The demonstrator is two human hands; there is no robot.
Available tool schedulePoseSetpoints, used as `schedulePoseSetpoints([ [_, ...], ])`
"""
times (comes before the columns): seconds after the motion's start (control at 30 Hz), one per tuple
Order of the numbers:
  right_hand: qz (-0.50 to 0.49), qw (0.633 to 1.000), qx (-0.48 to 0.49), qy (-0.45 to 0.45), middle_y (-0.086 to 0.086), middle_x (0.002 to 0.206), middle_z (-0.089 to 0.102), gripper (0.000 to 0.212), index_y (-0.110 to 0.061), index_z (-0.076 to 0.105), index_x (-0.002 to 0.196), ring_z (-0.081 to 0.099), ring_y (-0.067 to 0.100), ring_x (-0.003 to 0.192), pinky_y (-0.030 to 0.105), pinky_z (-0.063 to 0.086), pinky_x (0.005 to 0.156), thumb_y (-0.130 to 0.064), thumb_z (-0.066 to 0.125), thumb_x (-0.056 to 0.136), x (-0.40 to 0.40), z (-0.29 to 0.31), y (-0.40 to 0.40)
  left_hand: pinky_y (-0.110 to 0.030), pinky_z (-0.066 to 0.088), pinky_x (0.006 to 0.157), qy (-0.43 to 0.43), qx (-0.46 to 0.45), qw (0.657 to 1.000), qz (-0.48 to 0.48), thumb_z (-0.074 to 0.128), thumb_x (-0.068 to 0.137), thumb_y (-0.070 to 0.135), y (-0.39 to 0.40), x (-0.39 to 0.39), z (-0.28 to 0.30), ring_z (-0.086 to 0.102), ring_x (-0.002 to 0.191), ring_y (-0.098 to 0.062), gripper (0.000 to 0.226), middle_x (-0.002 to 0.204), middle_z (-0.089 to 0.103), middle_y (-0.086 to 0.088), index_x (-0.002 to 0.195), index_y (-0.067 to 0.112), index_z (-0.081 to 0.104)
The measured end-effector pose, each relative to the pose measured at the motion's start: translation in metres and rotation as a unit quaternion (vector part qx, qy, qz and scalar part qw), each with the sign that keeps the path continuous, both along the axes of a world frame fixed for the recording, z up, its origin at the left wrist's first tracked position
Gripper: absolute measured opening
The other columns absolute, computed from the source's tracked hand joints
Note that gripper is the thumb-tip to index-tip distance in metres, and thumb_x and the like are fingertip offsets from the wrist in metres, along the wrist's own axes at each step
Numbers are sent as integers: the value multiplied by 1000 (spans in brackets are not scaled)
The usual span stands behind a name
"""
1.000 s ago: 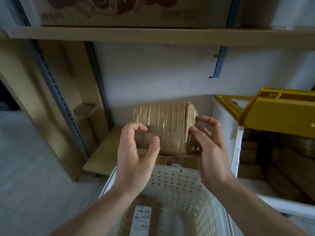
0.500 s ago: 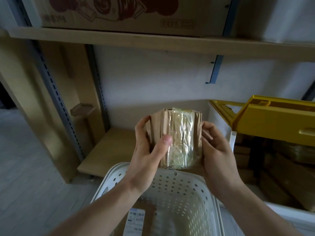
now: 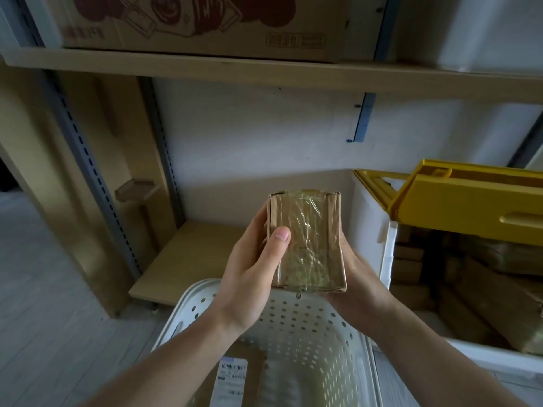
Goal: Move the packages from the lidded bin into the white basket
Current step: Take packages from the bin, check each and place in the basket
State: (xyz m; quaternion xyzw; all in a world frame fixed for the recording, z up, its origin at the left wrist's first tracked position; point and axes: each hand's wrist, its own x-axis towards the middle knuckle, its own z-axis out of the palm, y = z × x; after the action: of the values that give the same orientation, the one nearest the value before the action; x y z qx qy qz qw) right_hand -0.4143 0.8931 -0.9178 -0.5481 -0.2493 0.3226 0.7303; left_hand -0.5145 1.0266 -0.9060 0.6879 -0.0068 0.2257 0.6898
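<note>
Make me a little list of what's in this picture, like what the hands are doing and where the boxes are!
holding: left hand and right hand grip a taped brown package
package place: above the white basket
in basket: a package with a white label
bin: on the right, yellow lid up, brown packages inside
shelf above: big cardboard box
</note>
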Motion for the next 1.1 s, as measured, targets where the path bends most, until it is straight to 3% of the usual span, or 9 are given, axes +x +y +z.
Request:
schedulePoseSetpoints([
  [0.1, -5, 1000, 1, 13, 5, 129, 70, 44, -36, 70, 123, 66, 25, 122, 44, 54, 100, -42, 28, 111, -2, -1, 1, -60, 58, 87, -6, 34, 999, 39, 59, 96, 51, 5, -1, 0, 69, 100, -38, 36, 105, 72, -15, 124, 29, 65],
  [0.17, -7, 1000, -6, 26, 8, 127, 71, 47, -26, 68, 127, 67, 26, 120, 40, 56, 95, -42, 27, 110, -4, -3, 3, -64, 57, 81, -12, 64, 995, 77, 59, 94, 51, 8, -1, -1, 71, 90, -36, 34, 95, 74, -11, 116, 28, 70],
  [0.3, -13, 998, -51, 28, 1, 116, 76, 46, -35, 76, 108, 73, 17, 106, 32, 56, 84, -43, 31, 111, -3, -9, 9, -50, 62, 86, -12, 62, 989, 133, 66, 88, 51, 9, -1, -4, 75, 100, -18, 45, 105, 78, 2, 121, 21, 71],
  [0.47, -8, 999, -47, 10, -1, 124, 73, 37, -25, 63, 132, 68, 17, 118, 32, 56, 90, -43, 39, 110, -2, -7, 12, -27, 58, 68, -31, 101, 980, 171, 69, 87, 51, 9, -2, -5, 74, 81, -11, 42, 91, 77, 6, 116, 21, 74],
  [0.57, -1, 999, -41, 17, 1, 121, 74, 37, -21, 58, 136, 70, 17, 114, 27, 58, 84, -42, 48, 107, -2, -8, 16, -33, 59, 74, -39, 147, 965, 212, 67, 89, 55, 14, 0, -5, 71, 88, -17, 36, 95, 73, 5, 109, 27, 75],
  [0.67, -21, 997, -54, 43, 0, 107, 78, 34, -19, 65, 123, 75, 14, 98, 27, 57, 77, -41, 44, 108, -2, -12, 19, -32, 58, 72, -48, 166, 958, 228, 66, 91, 54, 17, 1, -3, 69, 86, -17, 31, 92, 70, 7, 108, 29, 76],
  [0.87, -59, 989, -107, 82, 8, 118, 75, 63, -24, 67, 126, 73, 26, 109, 46, 57, 96, -71, 42, 93, 2, -18, 19, -27, 60, 78, -54, 163, 956, 239, 69, 86, 48, 25, -2, -6, 71, 94, -13, 35, 98, 73, 10, 120, 41, 66],
  [0.97, -87, 986, -112, 86, 8, 116, 76, 70, -22, 66, 127, 73, 26, 107, 43, 59, 88, -71, 51, 81, 5, -18, 17, -24, 59, 81, -50, 178, 952, 244, 69, 87, 44, 28, -2, -10, 70, 98, -10, 38, 102, 72, 16, 122, 32, 67],
  [1.1, -154, 978, -114, 85, 11, 111, 76, 62, -19, 63, 127, 75, 29, 100, 51, 59, 93, -58, 69, 79, 9, -19, 12, -25, 57, 81, -25, 225, 941, 251, 68, 92, 27, 38, 4, -18, 65, 94, -11, 11, 96, 65, 12, 99, 24, 61],
])
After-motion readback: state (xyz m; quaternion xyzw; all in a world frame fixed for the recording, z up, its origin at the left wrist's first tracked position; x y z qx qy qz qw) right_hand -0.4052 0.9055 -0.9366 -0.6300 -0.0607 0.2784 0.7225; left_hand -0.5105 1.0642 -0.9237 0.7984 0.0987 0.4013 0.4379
